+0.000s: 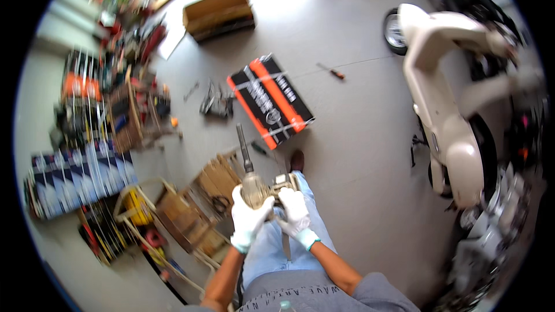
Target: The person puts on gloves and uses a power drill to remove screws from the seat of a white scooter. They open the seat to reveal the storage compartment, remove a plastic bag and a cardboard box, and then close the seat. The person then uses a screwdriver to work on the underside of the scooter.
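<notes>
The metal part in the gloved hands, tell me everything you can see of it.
The metal part is a dull, tan-grey, grimy-looking lump with a long dark shaft jutting up and away from the person. The left hand in a white glove wraps its rounded body from below; the right hand, also gloved, grips a blocky section beside it. It is held above the person's jeans-clad thigh, off the grey floor. Finer detail is blurred.

Repair workshop: scooter [445,98], scattered tools [217,104]

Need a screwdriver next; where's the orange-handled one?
The orange-handled screwdriver lies on the grey floor, upper middle, between the black-and-orange box and the cream scooter.
</notes>
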The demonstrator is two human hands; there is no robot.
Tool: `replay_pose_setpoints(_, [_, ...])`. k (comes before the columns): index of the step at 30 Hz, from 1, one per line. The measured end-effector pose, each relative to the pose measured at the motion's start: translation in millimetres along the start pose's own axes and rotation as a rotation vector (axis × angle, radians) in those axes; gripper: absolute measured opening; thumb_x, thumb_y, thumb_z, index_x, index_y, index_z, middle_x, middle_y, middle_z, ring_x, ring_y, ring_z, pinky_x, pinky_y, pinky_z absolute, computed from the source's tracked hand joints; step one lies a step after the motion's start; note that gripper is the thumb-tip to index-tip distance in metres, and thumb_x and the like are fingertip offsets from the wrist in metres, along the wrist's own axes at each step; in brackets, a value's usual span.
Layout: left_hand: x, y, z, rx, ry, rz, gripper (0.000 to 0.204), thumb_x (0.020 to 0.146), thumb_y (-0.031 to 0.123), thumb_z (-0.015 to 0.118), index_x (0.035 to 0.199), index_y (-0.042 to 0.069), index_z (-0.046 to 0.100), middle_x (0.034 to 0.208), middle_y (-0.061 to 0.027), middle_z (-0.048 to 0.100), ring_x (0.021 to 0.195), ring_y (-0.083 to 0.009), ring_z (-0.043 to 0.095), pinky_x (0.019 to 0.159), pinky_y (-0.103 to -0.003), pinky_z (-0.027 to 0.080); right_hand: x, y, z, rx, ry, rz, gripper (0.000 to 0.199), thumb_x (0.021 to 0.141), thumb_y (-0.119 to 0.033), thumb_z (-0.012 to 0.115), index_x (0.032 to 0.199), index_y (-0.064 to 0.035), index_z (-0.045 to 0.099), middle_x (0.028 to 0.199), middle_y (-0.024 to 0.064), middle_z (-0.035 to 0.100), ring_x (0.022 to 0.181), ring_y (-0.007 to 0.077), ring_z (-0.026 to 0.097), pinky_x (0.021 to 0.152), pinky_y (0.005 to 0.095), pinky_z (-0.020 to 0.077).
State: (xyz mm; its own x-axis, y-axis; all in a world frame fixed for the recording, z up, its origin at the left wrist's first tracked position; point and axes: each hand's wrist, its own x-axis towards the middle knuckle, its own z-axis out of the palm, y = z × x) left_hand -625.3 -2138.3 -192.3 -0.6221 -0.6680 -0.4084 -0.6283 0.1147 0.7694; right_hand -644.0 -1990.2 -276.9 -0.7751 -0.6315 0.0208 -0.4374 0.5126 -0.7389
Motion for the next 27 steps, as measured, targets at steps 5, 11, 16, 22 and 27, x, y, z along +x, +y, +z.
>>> replay_pose_setpoints(5, [-108.2, 98.0, -16.6, -0.251, -0.28, 0.125, 0.061, 0.078, 0.014, 0.067, 0.122, -0.002, 0.029, 0.099, -0.0153, 0.058, 0.087, -0.0171, 0.059, 0.074, -0.028, 0.049, 1.9, -61.6, -122.6, 0.244, 0.283, -0.132, 0.057, 0.072, -0.019, 0.064, 0.122, -0.001, 0.046, 0.115, 0.0191, 0.055, 0.096, 0.0327, 0.059, 0.08, 0.036, 0.0489])
replay_pose_setpoints(11, [-138.9, 158.4, 21.1, -0.775, -0.815, -0.029, 0.049, 0.093, 0.037, 0.042, 0.125, 0.001, 0.033, 0.108, -0.0184, 0.052, 0.096, -0.0249, 0.055, 0.084, -0.037, 0.047, -97.0, -41.9, -254.0, 0.56, 0.232, -0.041, 0.039, 0.07, -0.013, 0.07, 0.105, -0.0012, 0.057, 0.095, 0.0086, 0.064, 0.085, 0.0156, 0.061, 0.08, 0.0297, 0.0477])
replay_pose_setpoints(16, [-199.8, 203.3, 151.4, -1.343, -1.149, -0.366, 0.027, 0.093, 0.029, 0.045, 0.099, 0.002, 0.047, 0.089, -0.0084, 0.051, 0.086, -0.0209, 0.049, 0.082, -0.035, 0.042, -204.7, -0.1, -334.1, 0.302, 0.18, -0.045, 0.058, 0.073, -0.014, 0.07, 0.122, 0.0002, 0.043, 0.12, 0.01, 0.052, 0.108, 0.0184, 0.052, 0.092, 0.0309, 0.0416])
replay_pose_setpoints(22, [-313.5, 250.1, 295.8, -1.189, -1.163, -0.686, 0.02, 0.096, 0.024, 0.04, 0.091, 0.007, 0.048, 0.064, 0.0043, 0.04, 0.059, -0.0091, 0.04, 0.063, -0.026, 0.039, -317.3, 50.9, -427.9, 0.991, 0.312, 0.249, 0.062, 0.072, -0.013, 0.069, 0.125, 0.0029, 0.042, 0.107, 0.0068, 0.057, 0.094, 0.013, 0.055, 0.081, 0.0255, 0.0447])
replay_pose_setpoints(27, [-365.0, 272.8, 394.1, -1.04, -1.23, -0.819, 0.021, 0.096, 0.027, 0.039, 0.088, 0.008, 0.047, 0.063, 0.0049, 0.04, 0.057, -0.0082, 0.038, 0.06, -0.025, 0.04, -372.3, 95.4, -479.6, 0.736, 0.494, 0.343, 0.061, 0.07, -0.01, 0.07, 0.124, 0.0015, 0.044, 0.098, 0.0056, 0.059, 0.087, 0.011, 0.056, 0.078, 0.025, 0.0458])
